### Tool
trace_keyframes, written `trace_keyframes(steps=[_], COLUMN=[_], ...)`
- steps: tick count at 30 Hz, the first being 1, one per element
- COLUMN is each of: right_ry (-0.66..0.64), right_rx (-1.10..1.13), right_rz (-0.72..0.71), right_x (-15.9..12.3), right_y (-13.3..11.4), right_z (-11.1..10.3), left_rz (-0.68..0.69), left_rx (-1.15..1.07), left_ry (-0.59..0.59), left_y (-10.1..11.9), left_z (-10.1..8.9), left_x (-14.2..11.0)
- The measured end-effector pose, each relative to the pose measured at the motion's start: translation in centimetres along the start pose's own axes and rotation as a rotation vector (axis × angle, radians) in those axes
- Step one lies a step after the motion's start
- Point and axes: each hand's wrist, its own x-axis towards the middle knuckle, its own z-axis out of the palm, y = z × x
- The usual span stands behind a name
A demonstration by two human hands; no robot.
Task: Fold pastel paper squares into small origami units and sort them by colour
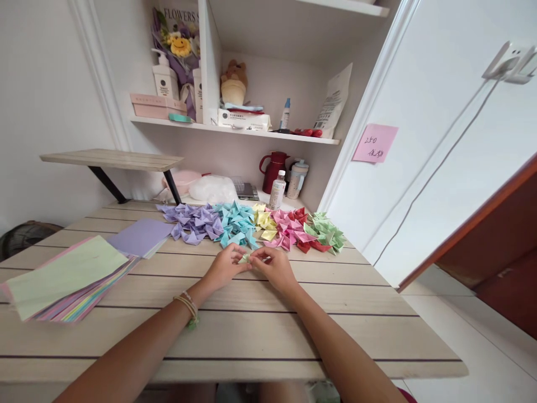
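Note:
Between the fingertips of both hands is a small piece of folded light green paper (pixel 244 258), mostly hidden by the fingers. My left hand (pixel 225 265) pinches it from the left, and my right hand (pixel 274 268) grips it from the right. Just beyond the hands lies a row of folded paper boats, grouped by colour: purple boats (pixel 195 223), blue boats (pixel 237 223), yellow boats (pixel 264 219), pink boats (pixel 287 228), red boats (pixel 316 246) and green boats (pixel 329 232).
On the left of the slatted table (pixel 235 336) lie a fanned stack of coloured paper (pixel 71 274) and purple sheets (pixel 140 236). A small raised shelf (pixel 113 159) stands behind them. At the back are a bottle (pixel 277 191), a dark red jug (pixel 274 170) and a tumbler (pixel 297 179).

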Motion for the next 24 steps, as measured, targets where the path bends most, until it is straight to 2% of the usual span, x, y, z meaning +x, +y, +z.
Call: trace_keyframes(steps=[6,10,17,24], right_ry=[0.006,0.015,-0.022,0.032], right_rx=[-0.075,0.031,0.086,0.173], right_rz=[-0.049,0.02,0.126,0.145], right_x=[0.0,0.1,0.3,0.3], right_y=[0.2,0.5,0.3,-0.2], right_z=[0.1,0.0,-0.5,-0.5], left_rz=[0.054,0.088,0.16,0.181], left_rx=[0.024,0.061,0.28,0.289], left_ry=[-0.115,-0.15,-0.097,-0.03], left_y=[-0.1,0.4,1.6,1.9], left_z=[0.0,0.0,-0.3,-0.1], left_x=[0.1,-0.1,-0.4,-0.5])
